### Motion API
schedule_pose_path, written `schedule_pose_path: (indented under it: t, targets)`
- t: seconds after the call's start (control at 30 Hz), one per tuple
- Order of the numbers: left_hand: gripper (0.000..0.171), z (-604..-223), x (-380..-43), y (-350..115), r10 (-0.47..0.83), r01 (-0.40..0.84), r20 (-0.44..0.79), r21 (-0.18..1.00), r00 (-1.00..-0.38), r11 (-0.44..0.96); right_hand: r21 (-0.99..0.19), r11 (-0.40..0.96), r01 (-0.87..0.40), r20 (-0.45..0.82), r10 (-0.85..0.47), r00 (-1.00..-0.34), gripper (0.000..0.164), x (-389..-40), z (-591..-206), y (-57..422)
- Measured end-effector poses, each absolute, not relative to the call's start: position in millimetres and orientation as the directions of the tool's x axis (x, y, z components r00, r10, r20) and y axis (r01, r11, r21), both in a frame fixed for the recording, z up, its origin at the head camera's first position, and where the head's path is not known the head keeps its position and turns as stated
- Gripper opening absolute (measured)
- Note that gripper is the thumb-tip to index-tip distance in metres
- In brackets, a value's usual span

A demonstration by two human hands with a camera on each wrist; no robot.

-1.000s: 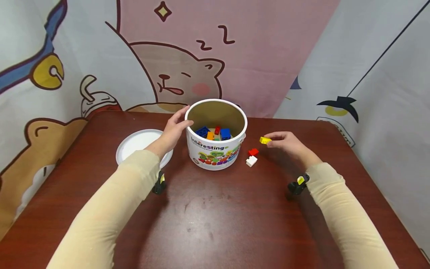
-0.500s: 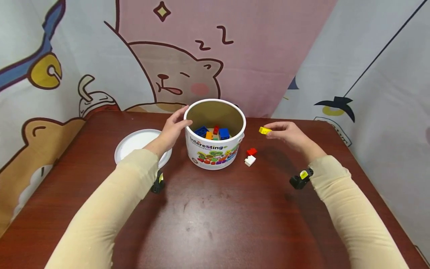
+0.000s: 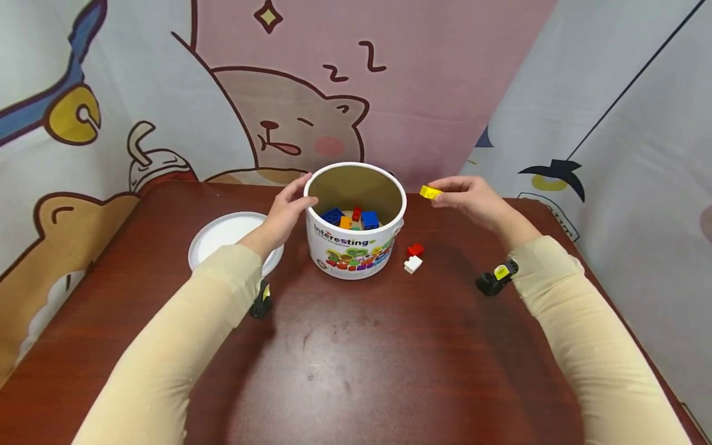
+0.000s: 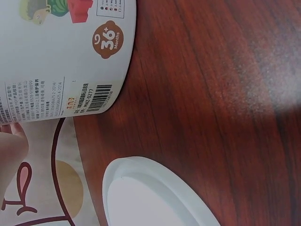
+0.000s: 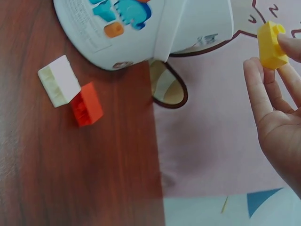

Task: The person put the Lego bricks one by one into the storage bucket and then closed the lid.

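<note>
The right hand (image 3: 470, 196) pinches a yellow brick (image 3: 429, 192) above the tabletop (image 3: 356, 352); the left hand (image 3: 280, 219), loosely spread, touches the bucket (image 3: 350, 250).

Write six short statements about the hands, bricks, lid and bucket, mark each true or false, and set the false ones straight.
1. The right hand pinches a yellow brick. True.
2. The lid is fitted on the bucket. False: the lid lies on the table, beside the bucket.
3. The left hand touches the bucket. True.
4. The white brick lies inside the bucket. False: the white brick lies on the table, on the right hand's side of the bucket.
5. A blue brick is inside the bucket. True.
6. The yellow brick rests on the table. False: it is held up in the air, outside the bucket.
</note>
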State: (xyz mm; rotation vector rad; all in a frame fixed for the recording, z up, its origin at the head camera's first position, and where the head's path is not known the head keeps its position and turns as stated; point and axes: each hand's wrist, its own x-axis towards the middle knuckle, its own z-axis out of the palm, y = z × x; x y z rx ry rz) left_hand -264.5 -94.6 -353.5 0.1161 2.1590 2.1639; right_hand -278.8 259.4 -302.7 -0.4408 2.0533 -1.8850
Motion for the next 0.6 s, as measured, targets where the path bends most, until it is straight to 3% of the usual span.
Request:
schedule_pose_path:
  t: [0.23,0.6]
  targets:
    - [0.059,-353,-264,-95,0.115,-0.013,-0.013,1.0,-0.993,0.003,-0.976,0.21,-0.057,-0.029,-0.384,-0.923,0.021,-283,-292,241]
    - [0.058,-351,-263,-93,0.112,-0.024,-0.023,1.0,-0.993,-0.005,-0.947,0.301,-0.115,-0.012,-0.392,-0.92,0.02,-286,-282,201]
